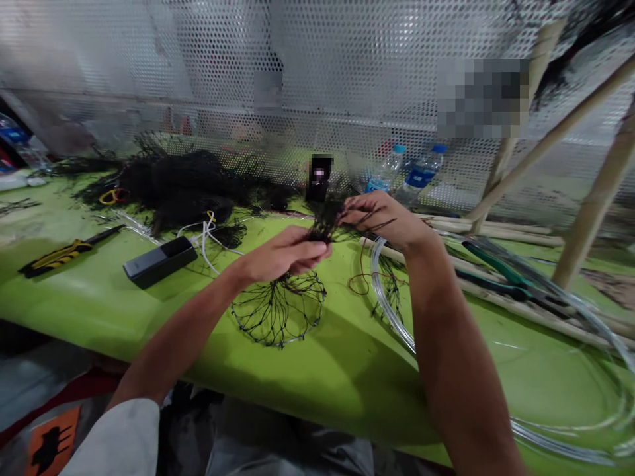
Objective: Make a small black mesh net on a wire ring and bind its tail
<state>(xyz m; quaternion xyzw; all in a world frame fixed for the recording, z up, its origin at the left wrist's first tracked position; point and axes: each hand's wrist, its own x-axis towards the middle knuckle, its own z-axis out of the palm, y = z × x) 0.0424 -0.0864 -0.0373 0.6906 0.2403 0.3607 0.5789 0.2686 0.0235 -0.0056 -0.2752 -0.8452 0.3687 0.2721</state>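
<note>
My left hand (pixel 292 251) is closed round a gathered bunch of black netting (pixel 321 230). Below that hand the netting spreads into a round, open mesh (pixel 278 314) fixed along a thin wire ring, close to the green tabletop. Up and to the right, my right hand (pixel 372 215) pinches dark strands of the same netting, its fingers pressed together. A few loose strand ends stick out past the back of that hand. The exact grip of the right fingertips is partly hidden by the strands.
A coil of clear wire (pixel 391 304), green-handled pliers (pixel 501 268) and bamboo poles (pixel 590 198) lie or stand at right. Left are a grey power bank (pixel 161 261) with white cable, yellow-black pliers (pixel 72 254) and heaped black netting (pixel 173 178). Bottles (pixel 421 172) stand behind.
</note>
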